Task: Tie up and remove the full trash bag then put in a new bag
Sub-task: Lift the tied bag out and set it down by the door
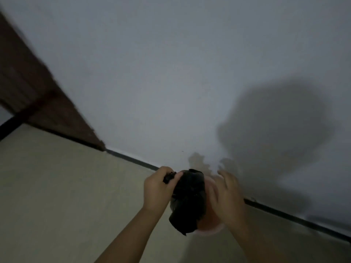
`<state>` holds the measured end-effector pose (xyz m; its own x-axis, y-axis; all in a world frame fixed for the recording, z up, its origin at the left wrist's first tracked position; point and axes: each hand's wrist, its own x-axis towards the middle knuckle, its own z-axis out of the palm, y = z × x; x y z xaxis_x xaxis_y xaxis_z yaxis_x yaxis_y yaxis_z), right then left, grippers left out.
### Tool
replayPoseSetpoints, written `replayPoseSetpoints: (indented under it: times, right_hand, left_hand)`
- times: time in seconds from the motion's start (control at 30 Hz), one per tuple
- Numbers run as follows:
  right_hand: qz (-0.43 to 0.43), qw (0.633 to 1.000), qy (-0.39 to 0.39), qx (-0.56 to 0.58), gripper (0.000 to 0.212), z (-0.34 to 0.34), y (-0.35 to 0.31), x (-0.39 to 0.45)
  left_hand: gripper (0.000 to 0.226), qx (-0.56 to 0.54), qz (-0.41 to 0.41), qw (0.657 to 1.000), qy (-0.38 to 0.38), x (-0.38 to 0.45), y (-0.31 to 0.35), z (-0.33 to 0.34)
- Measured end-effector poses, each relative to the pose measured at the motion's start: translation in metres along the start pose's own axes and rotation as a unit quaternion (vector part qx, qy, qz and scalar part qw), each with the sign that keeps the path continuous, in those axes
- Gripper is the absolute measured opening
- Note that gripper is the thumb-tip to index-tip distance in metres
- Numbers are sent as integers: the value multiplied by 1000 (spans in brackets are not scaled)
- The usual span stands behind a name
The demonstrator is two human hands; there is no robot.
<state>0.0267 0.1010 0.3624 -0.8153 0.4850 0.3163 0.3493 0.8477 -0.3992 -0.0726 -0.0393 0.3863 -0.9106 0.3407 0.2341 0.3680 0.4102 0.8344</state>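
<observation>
A black trash bag (188,198) hangs over a small pink bin (209,229) that stands on the floor against the wall. My left hand (157,186) is closed on a bunched black end of the bag at its upper left. My right hand (226,196) is on the bin's right side with its fingers spread, blurred by motion; whether it touches the bin I cannot tell. The bag hides most of the bin, so only a pale pink rim shows.
A white wall (171,73) rises behind the bin, with a dark baseboard (303,219) along the beige floor (66,196). A brown wooden door (38,95) stands at the left. A stain marks the wall just above the bin.
</observation>
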Motion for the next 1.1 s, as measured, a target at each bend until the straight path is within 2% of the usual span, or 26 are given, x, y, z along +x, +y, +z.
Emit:
replayPoseSetpoints:
  times: [0.13, 0.23, 0.43, 0.53, 0.63, 0.7, 0.9, 1.1]
  right_hand:
    - [-100, 993, -66, 20, 34, -26, -80, 2]
    - [-152, 980, -120, 47, 28, -15, -138, -7]
    - [-297, 937, -172, 68, 38, 38, -264, -30]
    - [-348, 912, -208, 65, 37, 69, -340, -46]
    - [-387, 891, -226, 73, 33, 96, -411, -57]
    - [-411, 873, -247, 93, 26, 115, -474, -69]
    - [-498, 818, -248, 145, 33, 162, -649, -101]
    - [-582, 771, -230, 117, 34, 223, -807, -116]
  left_hand:
    - [13, 14, -82, 995, 56, -35, -6, -87]
    - [9, 8, -142, 982, 124, -64, -22, -151]
    - [32, 18, -240, 944, 225, -107, -67, -273]
    - [34, -65, -319, 905, 273, -128, -100, -342]
    - [14, -147, -356, 880, 278, -143, -115, -407]
    - [9, -166, -373, 866, 288, -161, -133, -463]
    - [17, -130, -412, 834, 344, -198, -184, -609]
    - [26, -10, -466, 799, 380, -211, -267, -740]
